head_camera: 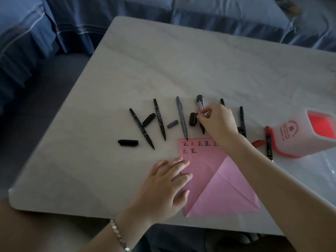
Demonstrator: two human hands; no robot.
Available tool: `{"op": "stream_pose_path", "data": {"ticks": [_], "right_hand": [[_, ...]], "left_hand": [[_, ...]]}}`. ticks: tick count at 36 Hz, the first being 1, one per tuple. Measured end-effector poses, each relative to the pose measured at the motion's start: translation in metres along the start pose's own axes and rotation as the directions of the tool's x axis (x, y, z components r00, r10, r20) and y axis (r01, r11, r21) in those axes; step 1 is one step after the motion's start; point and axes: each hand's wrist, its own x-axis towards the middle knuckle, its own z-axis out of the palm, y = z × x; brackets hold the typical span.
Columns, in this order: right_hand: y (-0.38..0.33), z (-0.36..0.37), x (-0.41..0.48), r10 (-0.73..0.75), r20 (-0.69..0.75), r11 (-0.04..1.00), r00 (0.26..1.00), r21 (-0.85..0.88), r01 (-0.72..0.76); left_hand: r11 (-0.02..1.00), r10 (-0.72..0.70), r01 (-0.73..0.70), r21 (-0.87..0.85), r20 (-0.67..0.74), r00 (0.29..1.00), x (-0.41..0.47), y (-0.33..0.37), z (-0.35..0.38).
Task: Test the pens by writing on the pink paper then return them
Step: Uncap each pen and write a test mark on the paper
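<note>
Your right hand point(216, 120) reaches past the top edge of the pink paper point(218, 188), thumb and forefinger pinching the barrel of the thick black marker point(200, 104), forearm crossing the paper's right side. Your left hand point(163, 186) lies flat on the paper's left edge, fingers straight and slightly spread. Pin the sheet with that palm, grip low on the barrel, and write in the free space beside the second row of marks. The marker's cap point(193, 119) lies just above the paper's top edge.
</note>
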Motion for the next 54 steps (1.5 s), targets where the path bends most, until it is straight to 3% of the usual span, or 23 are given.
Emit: {"op": "stream_pose_path", "data": {"ticks": [11,15,18,22,26,32,36,45,54], "right_hand": [[-0.008,-0.005,0.005,0.137,0.112,0.990,0.984,-0.050,-0.133],[-0.001,-0.017,-0.006,0.172,0.146,0.965,0.974,0.175,-0.196],[0.008,-0.032,-0.027,0.140,0.080,0.920,0.987,0.358,-0.160],[0.022,-0.046,-0.065,0.164,0.005,0.746,0.986,0.653,-0.127],[0.038,-0.049,-0.088,0.177,-0.056,0.634,0.983,0.770,-0.070],[0.044,-0.040,-0.096,0.087,-0.096,0.614,0.992,0.789,0.022],[0.039,-0.021,-0.093,0.037,-0.079,0.696,0.996,0.717,0.031],[0.029,0.015,-0.087,0.204,-0.313,0.804,0.928,0.594,0.023],[0.038,0.020,-0.085,0.258,-0.317,0.788,0.913,0.616,-0.009]], "left_hand": [[1.000,-0.001,0.001,0.009,0.010,1.000,-0.001,0.002,-0.001],[1.000,-0.004,0.004,0.025,0.014,1.000,-0.001,0.002,-0.002],[1.000,-0.003,0.003,0.023,0.004,1.000,0.000,0.001,-0.002],[1.000,0.009,-0.008,0.010,-0.020,1.000,-0.001,0.001,-0.001],[1.000,0.012,-0.012,0.019,-0.018,1.000,-0.001,0.002,-0.001],[1.000,0.002,-0.002,0.011,-0.014,1.000,0.000,0.004,-0.002],[0.999,-0.018,0.017,0.049,0.038,0.999,0.000,0.004,-0.003],[0.999,-0.025,0.025,-0.025,0.025,0.999,-0.001,0.003,-0.002],[0.999,-0.019,0.019,-0.040,0.006,1.000,-0.001,0.003,-0.002]]}}
